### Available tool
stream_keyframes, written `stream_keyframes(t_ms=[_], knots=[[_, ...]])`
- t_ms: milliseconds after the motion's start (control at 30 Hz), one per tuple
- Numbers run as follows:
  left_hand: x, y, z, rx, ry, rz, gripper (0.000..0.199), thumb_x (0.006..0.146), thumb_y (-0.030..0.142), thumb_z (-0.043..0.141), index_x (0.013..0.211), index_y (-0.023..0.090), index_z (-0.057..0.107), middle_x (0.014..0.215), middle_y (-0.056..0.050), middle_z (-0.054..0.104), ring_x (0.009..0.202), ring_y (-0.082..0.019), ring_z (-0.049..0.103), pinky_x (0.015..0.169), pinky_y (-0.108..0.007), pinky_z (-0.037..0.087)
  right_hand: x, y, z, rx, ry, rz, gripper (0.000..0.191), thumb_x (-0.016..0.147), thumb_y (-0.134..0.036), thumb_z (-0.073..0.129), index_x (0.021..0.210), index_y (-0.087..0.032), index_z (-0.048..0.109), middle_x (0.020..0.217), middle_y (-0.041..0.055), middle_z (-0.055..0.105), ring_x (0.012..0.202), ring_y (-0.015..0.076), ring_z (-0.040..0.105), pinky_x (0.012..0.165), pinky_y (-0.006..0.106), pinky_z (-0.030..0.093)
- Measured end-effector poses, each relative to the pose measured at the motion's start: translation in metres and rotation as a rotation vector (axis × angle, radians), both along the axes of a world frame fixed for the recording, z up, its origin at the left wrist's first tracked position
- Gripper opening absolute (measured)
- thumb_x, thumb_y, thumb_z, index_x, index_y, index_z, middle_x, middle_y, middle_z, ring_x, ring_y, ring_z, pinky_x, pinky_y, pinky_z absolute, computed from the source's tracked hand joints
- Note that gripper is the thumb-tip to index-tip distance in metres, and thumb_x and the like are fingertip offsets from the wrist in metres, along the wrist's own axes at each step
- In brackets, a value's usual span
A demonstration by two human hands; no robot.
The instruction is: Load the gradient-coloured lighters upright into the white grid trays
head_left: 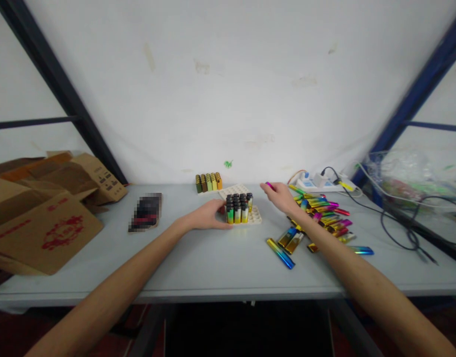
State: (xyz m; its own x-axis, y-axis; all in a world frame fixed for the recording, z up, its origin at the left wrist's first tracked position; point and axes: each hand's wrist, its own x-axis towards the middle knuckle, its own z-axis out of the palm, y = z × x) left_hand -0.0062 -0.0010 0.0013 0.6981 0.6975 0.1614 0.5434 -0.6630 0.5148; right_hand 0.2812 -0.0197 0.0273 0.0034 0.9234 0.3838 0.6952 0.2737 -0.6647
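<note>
My left hand grips the left side of a white tray with holes, its thumb at the front and the fingertips hidden behind. Several lighters with black tops stand upright in that tray, and holes at its right end show bare. Raised to the right of the tray, my right hand pinches a shiny magenta lighter case, mostly hidden by the fingers. Under and beside the right forearm lies a loose pile of shiny coloured metal lighter cases. One gold-and-blue case lies apart, nearer the front.
Behind the tray lies another white holed tray. A block of upright gold-topped pieces stands by the wall. Cardboard boxes and a blurred dark phone-like item are left; a power strip, cables and plastic bag are right.
</note>
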Motion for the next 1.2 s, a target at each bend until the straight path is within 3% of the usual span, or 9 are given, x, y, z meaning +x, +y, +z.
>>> stream_keyframes(t_ms=[200,500,667,800,967,1100,1200], knots=[[0.001,-0.001,0.001,-0.013,0.006,0.012,0.063,0.071,0.059,0.079,0.114,0.015,0.065,0.105,-0.009,0.069,0.090,-0.026,0.064,0.079,-0.036,0.052,-0.001,0.000,0.001,0.033,0.013,-0.032,0.036,0.083,-0.048,0.042,0.058,-0.022,0.040,0.055,-0.0013,0.040,0.057,0.0139,0.041,0.056,0.028,0.026],[0.001,-0.001,0.002,0.010,0.012,0.007,0.063,0.072,0.063,0.077,0.110,0.014,0.065,0.102,-0.009,0.069,0.088,-0.026,0.064,0.078,-0.035,0.051,-0.002,0.000,-0.003,0.024,0.011,0.044,0.046,0.089,-0.059,0.043,0.061,-0.023,0.038,0.059,-0.0030,0.035,0.059,0.0131,0.036,0.056,0.028,0.025],[0.000,0.001,-0.001,0.015,0.014,0.006,0.064,0.072,0.062,0.077,0.114,0.015,0.065,0.106,-0.009,0.069,0.091,-0.027,0.064,0.080,-0.036,0.052,-0.002,-0.003,-0.001,0.077,-0.012,0.064,0.051,0.096,-0.063,0.043,0.066,-0.022,0.043,0.061,-0.0028,0.044,0.061,0.0136,0.041,0.059,0.027,0.030],[-0.001,0.002,-0.003,0.005,0.014,0.006,0.063,0.072,0.062,0.077,0.111,0.015,0.065,0.104,-0.008,0.069,0.089,-0.026,0.064,0.079,-0.036,0.052,0.004,0.001,0.000,0.068,-0.024,0.193,0.044,0.102,-0.057,0.037,0.085,-0.021,0.054,0.075,0.0011,0.060,0.067,0.0159,0.054,0.065,0.027,0.040],[0.000,0.001,-0.001,0.009,0.014,-0.003,0.060,0.073,0.060,0.077,0.111,0.015,0.064,0.103,-0.008,0.069,0.089,-0.025,0.064,0.080,-0.035,0.052,0.012,0.008,-0.003,0.163,-0.295,0.273,0.049,0.104,-0.054,0.036,0.077,-0.020,0.058,0.080,0.0070,0.064,0.078,0.0196,0.058,0.076,0.031,0.043],[0.001,0.000,0.001,0.017,0.019,0.000,0.062,0.072,0.059,0.078,0.113,0.014,0.064,0.105,-0.008,0.068,0.089,-0.025,0.064,0.080,-0.035,0.052,0.014,0.004,0.000,0.009,-0.298,0.395,0.052,0.105,-0.055,0.037,0.077,-0.019,0.061,0.068,0.0027,0.065,0.063,0.0158,0.058,0.067,0.027,0.043],[0.001,0.000,0.001,0.035,0.031,0.013,0.062,0.072,0.059,0.078,0.111,0.014,0.064,0.103,-0.009,0.068,0.088,-0.025,0.063,0.080,-0.035,0.051,0.014,0.000,0.002,-0.098,-0.206,0.525,0.052,0.102,-0.060,0.044,0.080,-0.017,0.066,0.070,0.0037,0.070,0.065,0.0165,0.064,0.067,0.026,0.047]])
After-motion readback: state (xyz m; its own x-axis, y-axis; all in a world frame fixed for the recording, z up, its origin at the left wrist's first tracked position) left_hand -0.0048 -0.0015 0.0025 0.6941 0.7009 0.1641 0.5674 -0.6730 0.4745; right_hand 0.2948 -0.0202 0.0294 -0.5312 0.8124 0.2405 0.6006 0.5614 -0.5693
